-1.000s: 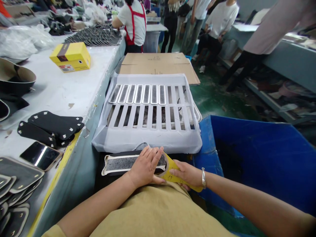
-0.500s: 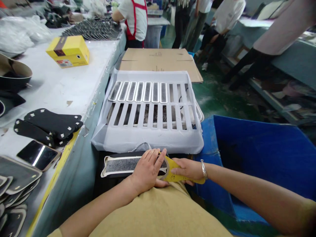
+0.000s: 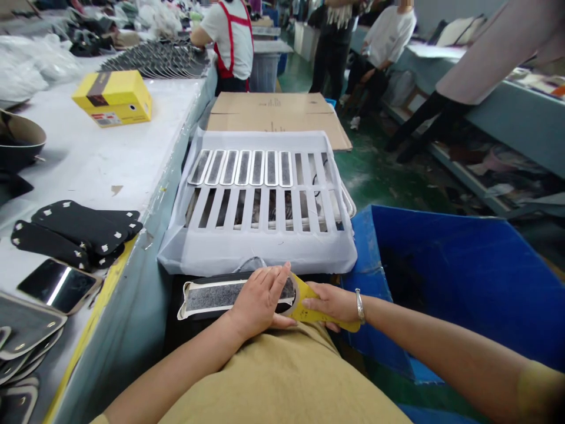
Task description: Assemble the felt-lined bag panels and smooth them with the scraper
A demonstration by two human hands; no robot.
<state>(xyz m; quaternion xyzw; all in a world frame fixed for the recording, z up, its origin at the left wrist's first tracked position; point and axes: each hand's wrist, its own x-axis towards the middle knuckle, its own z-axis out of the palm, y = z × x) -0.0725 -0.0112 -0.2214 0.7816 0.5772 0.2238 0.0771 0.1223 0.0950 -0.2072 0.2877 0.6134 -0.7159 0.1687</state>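
Just beyond the wearer's yellow-brown shirt [image 3: 282, 377], below the near edge of a white slotted frame [image 3: 265, 244], lay a long, narrow grey strip [image 3: 212, 296] with a white border. Its long axis ran left to right, nearly parallel to that edge, the bare end pointing left. The left hand [image 3: 262, 294] lay across its right portion, fingers extended away from the body; whether it gripped the strip could not be told. The right hand [image 3: 333, 303], wearing a bracelet [image 3: 359, 306], gripped a yellow piece [image 3: 311, 318], thumb on top. This piece slanted, its curved, pale-edged end pointing left at the strip, its other end toward the right and nearer the body. A blue bin [image 3: 365, 247] stood at right.
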